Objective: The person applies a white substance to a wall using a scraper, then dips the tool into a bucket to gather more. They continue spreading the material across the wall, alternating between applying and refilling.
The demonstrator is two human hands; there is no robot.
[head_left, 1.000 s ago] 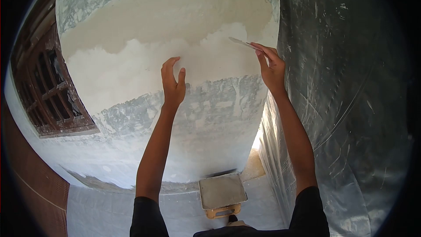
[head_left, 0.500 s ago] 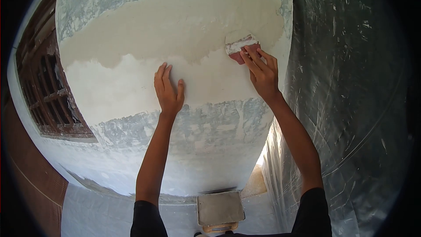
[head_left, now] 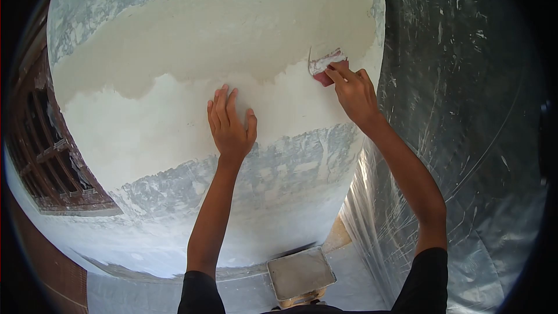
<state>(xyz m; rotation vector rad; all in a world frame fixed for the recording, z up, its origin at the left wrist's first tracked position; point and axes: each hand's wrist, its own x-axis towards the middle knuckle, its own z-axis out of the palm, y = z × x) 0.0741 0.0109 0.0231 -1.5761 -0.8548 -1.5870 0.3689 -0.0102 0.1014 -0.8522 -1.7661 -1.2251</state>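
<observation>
A wall (head_left: 174,134) carries a wide band of smooth coating, beige above and whiter below, between patchy grey areas. My right hand (head_left: 356,94) grips a dark red scraper (head_left: 330,70) smeared with white paste, its edge against the wall at the right end of the band. A thin dark line shows on the wall at the scraper's left side. Lower and to the left, my left hand (head_left: 231,125) rests on the white part, palm toward the wall, fingers spread and holding nothing.
A brown barred window (head_left: 55,157) is at the left. Dark plastic sheeting (head_left: 465,110) hangs along the right. At the wall's foot stands a grey rectangular tray (head_left: 301,273), with grey sheeting (head_left: 168,296) on the floor.
The view has tilted and shifted somewhat. My right hand and the scraper are turned a little and lie slightly farther right. My left hand stays by the wall with its fingers more upright.
</observation>
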